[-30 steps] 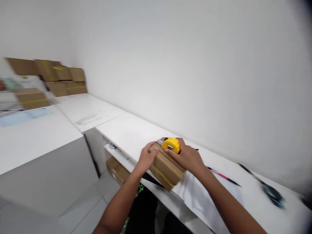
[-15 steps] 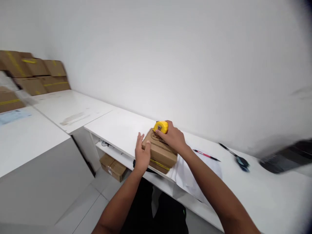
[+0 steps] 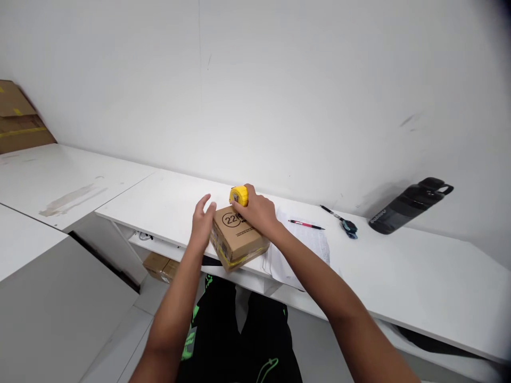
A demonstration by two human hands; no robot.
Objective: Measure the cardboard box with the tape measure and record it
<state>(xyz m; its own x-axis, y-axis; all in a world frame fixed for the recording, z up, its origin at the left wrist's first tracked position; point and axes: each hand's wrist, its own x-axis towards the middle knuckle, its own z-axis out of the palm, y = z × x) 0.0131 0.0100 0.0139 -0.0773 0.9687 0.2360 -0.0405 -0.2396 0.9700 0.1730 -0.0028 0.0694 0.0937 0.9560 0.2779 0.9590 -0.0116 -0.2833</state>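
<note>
A small brown cardboard box [image 3: 243, 239] with a printed circle on top and yellow tape along its lower side rests on the white table, near its front edge. My right hand [image 3: 259, 213] is closed round a yellow tape measure [image 3: 239, 196] at the box's far edge. No blade can be made out. Beside the box's left side is my left hand [image 3: 203, 223], its fingers apart and its thumb close to the box corner. Whether that thumb touches the cardboard I cannot tell.
Paper sheets [image 3: 307, 247] lie right of the box with a red and black pen [image 3: 306, 224] on them. Farther right are a dark strapped object [image 3: 348, 229] and a black bottle [image 3: 407, 207]. Taped cartons [image 3: 19, 119] stand far left; another box [image 3: 155, 264] sits below the table.
The view has swung right, bringing the bottle fully in. The box has turned, showing more of its left side. My left hand has loosened from the box; my right still holds the tape measure.
</note>
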